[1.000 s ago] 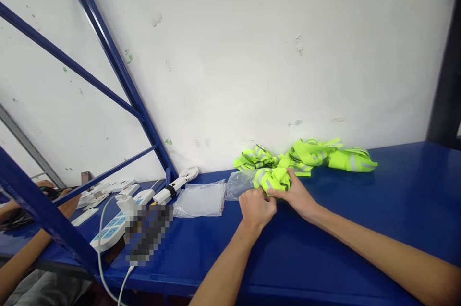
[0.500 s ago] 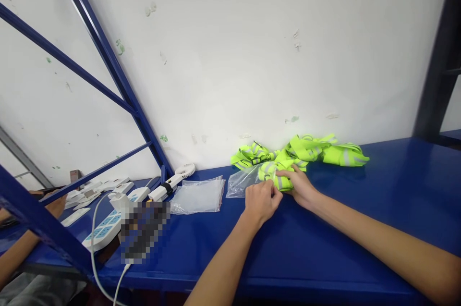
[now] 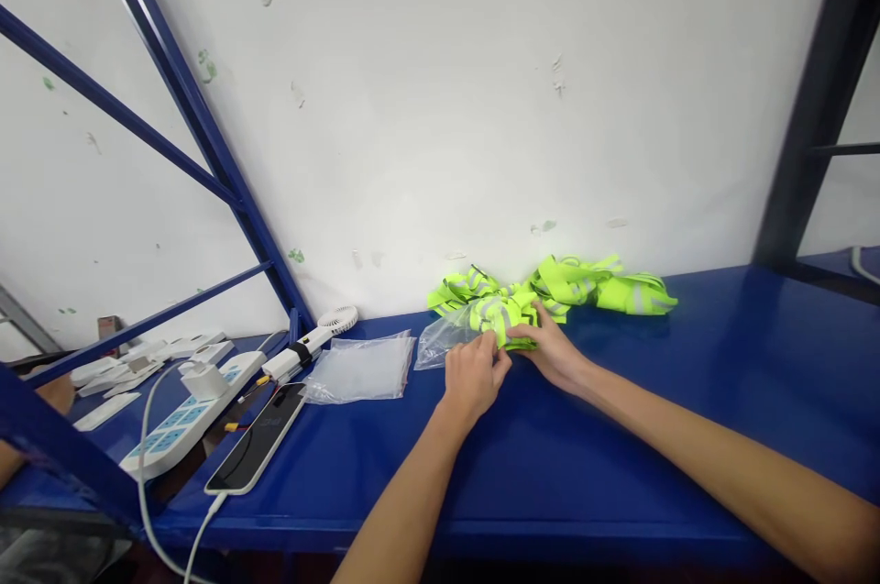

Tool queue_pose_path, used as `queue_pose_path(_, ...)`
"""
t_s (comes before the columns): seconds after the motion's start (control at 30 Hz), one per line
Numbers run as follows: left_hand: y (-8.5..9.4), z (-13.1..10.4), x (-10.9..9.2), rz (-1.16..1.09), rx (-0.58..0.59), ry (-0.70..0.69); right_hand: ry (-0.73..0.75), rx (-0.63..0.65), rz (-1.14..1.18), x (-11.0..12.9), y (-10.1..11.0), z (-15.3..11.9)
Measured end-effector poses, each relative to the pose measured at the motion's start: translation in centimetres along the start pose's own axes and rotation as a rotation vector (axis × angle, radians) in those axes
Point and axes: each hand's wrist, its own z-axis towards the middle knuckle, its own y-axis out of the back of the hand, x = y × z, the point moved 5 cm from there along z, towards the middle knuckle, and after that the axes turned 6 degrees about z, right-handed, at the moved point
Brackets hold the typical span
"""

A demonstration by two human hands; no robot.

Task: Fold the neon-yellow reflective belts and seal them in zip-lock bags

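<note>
My right hand (image 3: pixel 554 353) is closed round a folded bundle of fluorescent yellow reflective strap (image 3: pixel 500 314) with silver bands. The bundle lies at the mouth of a clear plastic bag (image 3: pixel 436 341), overlapping it; how much of it is inside I cannot make out. Beside it, my left hand (image 3: pixel 474 375) has its fingers curled and pinched at the bag's near edge, the fingertips partly hidden. Behind the bundle, against the wall, more reflective straps (image 3: pixel 636 293) lie in a loose heap.
A stack of flat clear bags (image 3: pixel 361 369) lies left of my hands on the blue table (image 3: pixel 577 483). Further left are a white handheld fan (image 3: pixel 336 321), a phone (image 3: pixel 258 442) on a cable and a power strip (image 3: pixel 185 419). Another person's arm (image 3: pixel 59 393) shows beyond the blue frame.
The view has turned slightly right, so everything sits further left in the picture. My left hand has shifted a little at the bag's edge; both hands remain at the bundle and bag.
</note>
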Motion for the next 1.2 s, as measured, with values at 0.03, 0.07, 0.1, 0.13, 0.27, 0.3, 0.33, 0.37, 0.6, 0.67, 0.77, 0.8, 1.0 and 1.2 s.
queue_pose_path(0.03,0.3,0.0,0.2,-0.027,-0.034,0.019,-0.005,0.040,0.000,-0.1,-0.3,-0.1)
queue_pose_path(0.07,0.5,0.1,0.4,-0.052,-0.070,0.044,-0.010,0.075,-0.005,-0.2,-0.6,-0.2)
queue_pose_path(0.1,0.8,0.1,0.7,-0.072,-0.106,0.076,-0.010,0.103,-0.011,-0.4,-0.9,-0.2)
queue_pose_path(0.13,1.0,0.1,0.9,-0.087,-0.140,0.113,-0.003,0.119,-0.018,-0.6,-1.2,-0.3)
queue_pose_path(0.27,1.3,0.1,1.4,-0.158,-0.212,0.251,0.094,0.136,-0.079,-1.1,-1.7,0.0)
queue_pose_path(0.3,1.2,0.1,1.5,-0.190,-0.213,0.269,0.122,0.139,-0.114,-1.0,-1.7,0.1)
queue_pose_path(0.33,1.2,0.2,1.6,-0.231,-0.215,0.288,0.153,0.136,-0.173,-0.8,-1.6,0.1)
queue_pose_path(0.37,1.2,0.2,1.7,-0.283,-0.222,0.317,0.193,0.125,-0.257,-0.5,-1.3,0.1)
queue_pose_path(0.6,-0.9,0.4,4.3,-1.160,-0.111,0.590,0.501,0.236,-1.033,3.9,-0.4,-0.8)
queue_pose_path(0.67,-1.7,0.4,4.6,-1.315,0.024,0.577,0.587,0.264,-1.138,4.8,-0.6,-1.2)
queue_pose_path(0.77,-2.8,0.0,4.3,-1.373,0.286,0.490,0.612,0.308,-1.080,5.2,-1.4,-1.8)
queue_pose_path(0.8,-3.0,-0.1,4.1,-1.361,0.350,0.461,0.552,0.337,-1.008,4.9,-1.7,-1.9)
queue_pose_path(1.0,-3.4,-0.6,3.3,-1.237,0.393,0.391,0.204,0.410,-0.712,3.1,-1.8,-1.8)
queue_pose_path(1.2,-1.5,-0.6,2.9,-0.784,0.012,0.162,0.429,0.457,-0.929,3.8,-1.1,-1.1)
